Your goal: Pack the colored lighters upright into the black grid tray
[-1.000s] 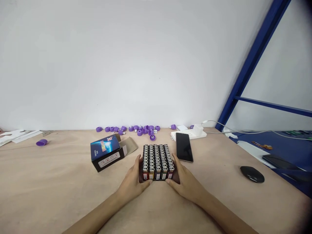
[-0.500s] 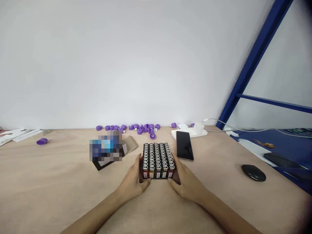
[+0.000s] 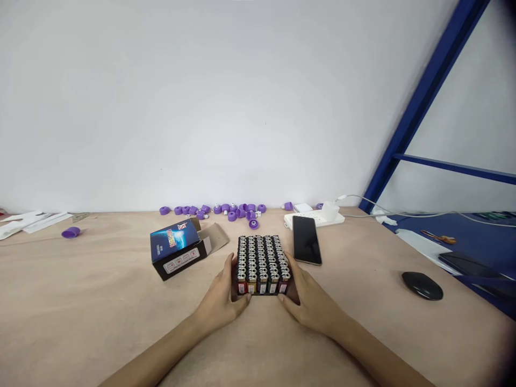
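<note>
Bracing a block of disposable lighters [image 3: 262, 263] from both sides here, near the middle of the plywood bench [image 3: 121, 285] and closer to its near edge than its far one! Five columns, packed upright, coloured bodies showing along the front row. The left hand [image 3: 220, 303] is cupped against the left flank, the right hand [image 3: 308, 295] against the right, fingers wrapping the near corners: a closed, two-sided clasp, though how hard it squeezes can't be told. Good handling of a block like this looks to be even pressure from both sides, palms flat, so that no row splays. Just to the left sits an open lighter carton [image 3: 177, 250], its flap folded out; just to the right lies a black smartphone [image 3: 306, 240], next to a white power strip [image 3: 318, 220]. Purple plastic caps [image 3: 231, 216] are strung along the far edge.
</note>
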